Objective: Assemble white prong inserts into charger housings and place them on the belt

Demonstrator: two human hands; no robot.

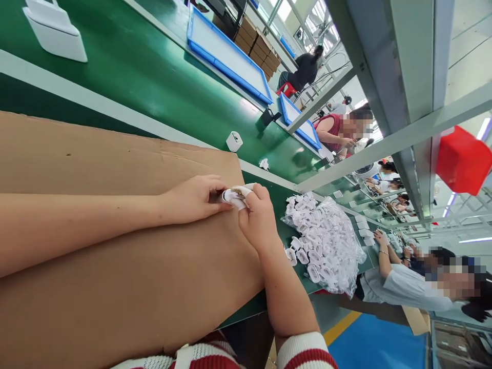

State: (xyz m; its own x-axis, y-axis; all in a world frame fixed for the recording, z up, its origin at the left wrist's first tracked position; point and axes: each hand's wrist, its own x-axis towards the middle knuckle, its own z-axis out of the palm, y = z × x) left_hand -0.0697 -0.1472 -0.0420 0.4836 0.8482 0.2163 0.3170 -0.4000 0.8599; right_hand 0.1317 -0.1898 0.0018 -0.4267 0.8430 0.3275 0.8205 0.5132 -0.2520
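My left hand (198,200) reaches in from the left edge and pinches a small white plastic part (227,196) between thumb and fingers. Against that part, my right hand (259,218) grips a crumpled white cloth (243,190) with a brownish patch. The hands nearly meet above the corner of a brown cardboard sheet (115,292). Just beyond them on the green table are a white charger housing (234,141) and a small white plug piece (264,164). Right of my right hand lies a clear plastic bag (346,246) with many white plastic housings (313,246) spilling out.
A green bench (146,66) runs along the far side, with blue-rimmed trays (230,56), a black adapter (267,118) and a white device (57,31). A metal frame (384,143) crosses above. A co-worker in a grey shirt (403,284) sits beyond the bag; others work farther off.
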